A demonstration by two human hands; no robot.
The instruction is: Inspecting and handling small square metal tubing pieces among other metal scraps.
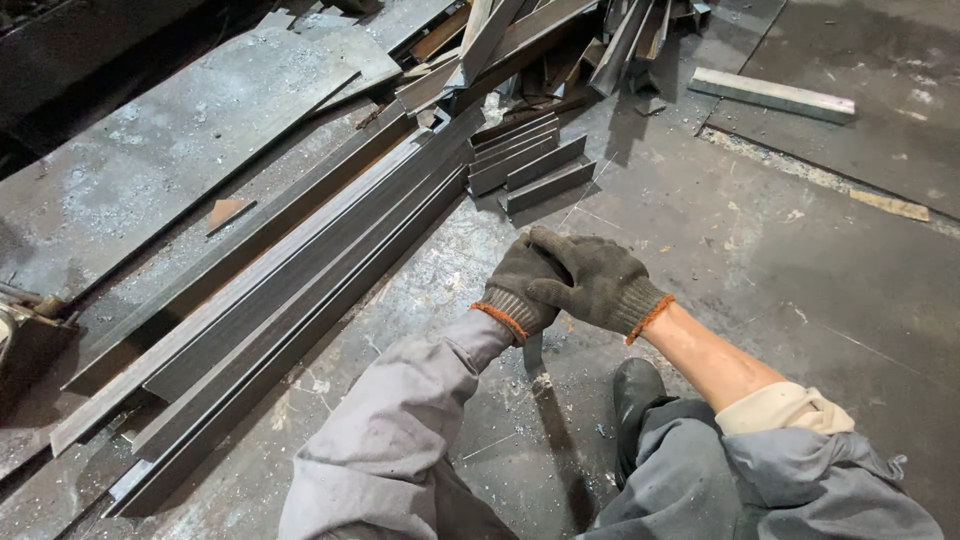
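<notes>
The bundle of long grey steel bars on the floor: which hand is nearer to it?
Left. The left hand sits just right of the bundle of long grey steel bars, not touching; the right hand overlaps it on the far side.

A grey, scuffed concrete floor lies under the hands. Left of them lie long steel bars; beyond, scrap strips

Dim, flat light w/ soft shadows; top-left corner maybe underexposed.
</notes>
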